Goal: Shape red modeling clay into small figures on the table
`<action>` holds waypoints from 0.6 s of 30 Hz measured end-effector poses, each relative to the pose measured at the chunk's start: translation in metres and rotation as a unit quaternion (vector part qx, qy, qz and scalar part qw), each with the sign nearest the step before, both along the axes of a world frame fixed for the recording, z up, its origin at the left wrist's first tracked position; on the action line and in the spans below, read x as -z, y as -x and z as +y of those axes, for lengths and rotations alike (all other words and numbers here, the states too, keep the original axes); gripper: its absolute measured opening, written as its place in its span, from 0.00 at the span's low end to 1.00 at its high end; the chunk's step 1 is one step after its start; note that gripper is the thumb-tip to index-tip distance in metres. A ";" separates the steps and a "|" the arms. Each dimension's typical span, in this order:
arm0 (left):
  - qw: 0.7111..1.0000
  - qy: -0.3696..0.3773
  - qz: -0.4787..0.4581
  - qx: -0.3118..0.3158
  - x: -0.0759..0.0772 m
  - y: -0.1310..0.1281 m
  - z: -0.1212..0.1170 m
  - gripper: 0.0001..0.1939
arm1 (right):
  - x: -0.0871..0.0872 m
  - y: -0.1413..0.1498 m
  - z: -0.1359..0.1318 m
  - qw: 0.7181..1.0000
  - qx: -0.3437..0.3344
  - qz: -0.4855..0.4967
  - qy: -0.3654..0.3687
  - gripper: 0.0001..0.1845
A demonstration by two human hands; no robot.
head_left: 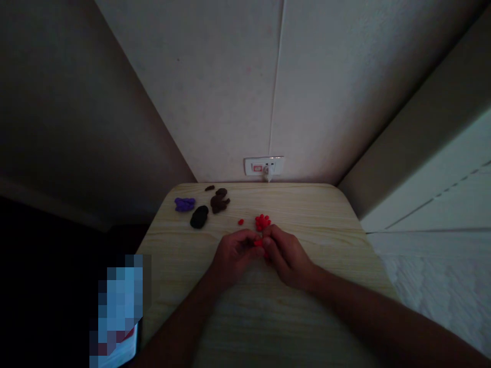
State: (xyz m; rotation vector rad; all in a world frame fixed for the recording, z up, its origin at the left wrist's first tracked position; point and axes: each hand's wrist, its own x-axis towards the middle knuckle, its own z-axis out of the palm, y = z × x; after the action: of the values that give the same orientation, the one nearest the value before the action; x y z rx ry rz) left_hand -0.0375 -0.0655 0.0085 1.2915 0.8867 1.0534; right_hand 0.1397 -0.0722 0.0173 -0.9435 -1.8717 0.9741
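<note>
1. Pinching a red clay piece [258, 243] between their fingertips, the left hand [233, 258] and right hand [288, 258] meet above the near middle of a pale wood-grain bench [307, 217]. Both hands are curled inward and closed around the piece, which is mostly hidden by the fingers.
2. Just beyond the fingertips sits a knobbly red clay cluster [263, 222], made of small lumps pressed together. It nearly touches the hands.
3. A tiny red clay bit [241, 222] lies alone to the left of the cluster, a little apart from it.
4. Farther left, toward the far edge of the bench, are three other clay shapes. A flat purple clay lump [184, 204] lies at the left, an oval black clay lump [199, 216] sits to its right, and an irregular brown clay lump [219, 202] lies beside the black one.
5. A small brown clay scrap [209, 188] rests just beyond the brown lump, close to the far edge.
6. The far edge of the bench stands against a pale wall [215, 102], where a white socket [264, 166] holds a white plug.
7. To the right, beside the bench, lies a bed [429, 286] with white quilted bedding.
</note>
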 end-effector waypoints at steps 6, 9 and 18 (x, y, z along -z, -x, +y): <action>1.000 0.018 -0.012 0.011 -0.003 -0.001 0.001 0.10 | 0.002 -0.002 0.005 0.999 -0.011 0.037 0.027 0.13; 1.000 0.014 -0.015 0.001 -0.005 0.000 0.002 0.12 | 0.003 -0.004 0.005 0.997 -0.026 0.054 0.058 0.12; 0.999 -0.053 -0.007 0.001 0.004 -0.001 0.012 0.15 | 0.009 -0.002 0.001 0.998 0.013 0.043 0.052 0.11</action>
State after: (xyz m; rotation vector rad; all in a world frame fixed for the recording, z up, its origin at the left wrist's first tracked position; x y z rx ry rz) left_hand -0.0369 -0.0533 0.0041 1.3710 0.8276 1.1202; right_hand 0.1422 -0.0714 0.0085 -0.9687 -1.7474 1.0888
